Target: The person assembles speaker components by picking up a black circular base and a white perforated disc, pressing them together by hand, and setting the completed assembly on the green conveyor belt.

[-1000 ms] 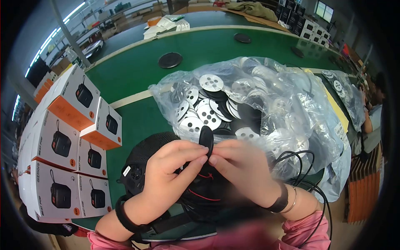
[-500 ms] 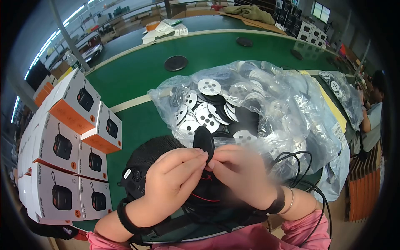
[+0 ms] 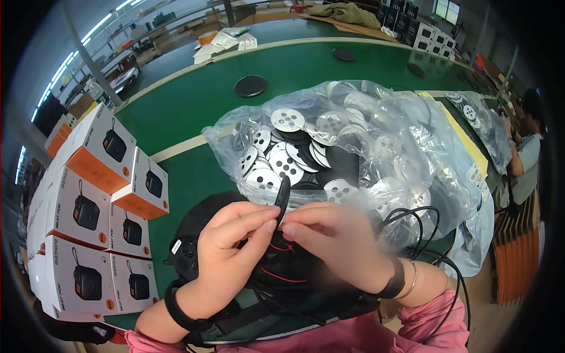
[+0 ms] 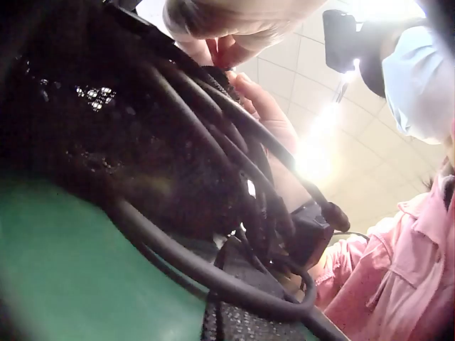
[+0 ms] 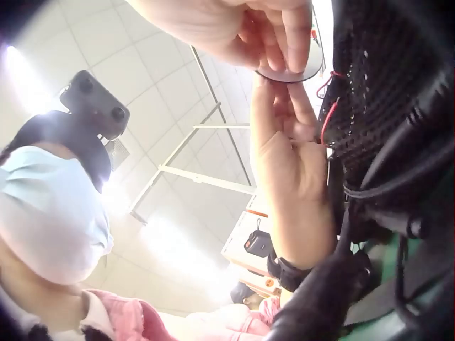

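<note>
In the head view a thin round disc [image 3: 283,193], black on its outer face, stands nearly edge-on between both hands. My left hand [image 3: 232,241] pinches its lower left edge between thumb and fingers. From the other side my right hand [image 3: 332,244], partly blurred, pinches the disc near its lower edge. The right wrist view shows the disc's pale side [image 5: 295,75] between the fingertips of both hands. Beneath the hands lies a black mesh item [image 3: 220,212] with red cord [image 3: 279,275] on it.
A clear plastic bag [image 3: 394,117] of several white-and-black discs [image 3: 287,165] lies just beyond the hands. White-and-orange boxes [image 3: 79,206] are stacked at left. Black cables [image 3: 421,226] loop at right. Another black disc [image 3: 251,86] lies on the green belt [image 3: 188,88]. A person [image 3: 524,153] sits at far right.
The disc has turned from showing its broad black face half a second ago to nearly edge-on now. Both hands keep their pinch, and the head view has shifted slightly.
</note>
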Demonstrator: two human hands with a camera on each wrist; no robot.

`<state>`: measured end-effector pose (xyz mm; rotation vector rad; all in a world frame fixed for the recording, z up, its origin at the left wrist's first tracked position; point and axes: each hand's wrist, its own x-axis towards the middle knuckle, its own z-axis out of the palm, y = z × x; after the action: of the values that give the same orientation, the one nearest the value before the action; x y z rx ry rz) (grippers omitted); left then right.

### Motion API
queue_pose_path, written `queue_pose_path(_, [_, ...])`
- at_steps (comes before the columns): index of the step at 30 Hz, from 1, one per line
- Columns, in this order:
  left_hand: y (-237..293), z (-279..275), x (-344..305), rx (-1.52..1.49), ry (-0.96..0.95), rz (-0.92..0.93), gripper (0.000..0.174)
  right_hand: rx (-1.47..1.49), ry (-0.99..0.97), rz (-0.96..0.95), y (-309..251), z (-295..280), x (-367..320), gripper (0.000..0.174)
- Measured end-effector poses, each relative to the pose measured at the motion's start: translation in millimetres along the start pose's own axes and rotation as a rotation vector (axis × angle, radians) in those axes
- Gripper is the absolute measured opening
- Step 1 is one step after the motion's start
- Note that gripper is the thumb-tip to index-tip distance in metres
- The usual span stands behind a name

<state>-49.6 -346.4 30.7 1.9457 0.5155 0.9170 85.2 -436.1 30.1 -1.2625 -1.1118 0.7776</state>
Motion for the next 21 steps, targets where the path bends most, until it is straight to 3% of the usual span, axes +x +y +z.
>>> queue_pose_path(8, [0,0,1,0.142,-0.051,0.187,0.018,0.244,0.058,0.179,5,2,-4,0.004])
queue_pose_path(12, [0,-1,0,0.114,-0.124,0.145,0.018,0.218,0.015,0.207,4,-1,-2,0.003])
queue_pose_path(14, [-3,3,-2,-0.172,-0.13,-0.015,0.018,0.082,-0.011,0.021,11,-1,-1,0.004])
queue_pose_path(21, [-11,5,-6,-0.134,-0.064,0.015,0.018,0.251,0.014,0.119,11,2,-1,0.006])
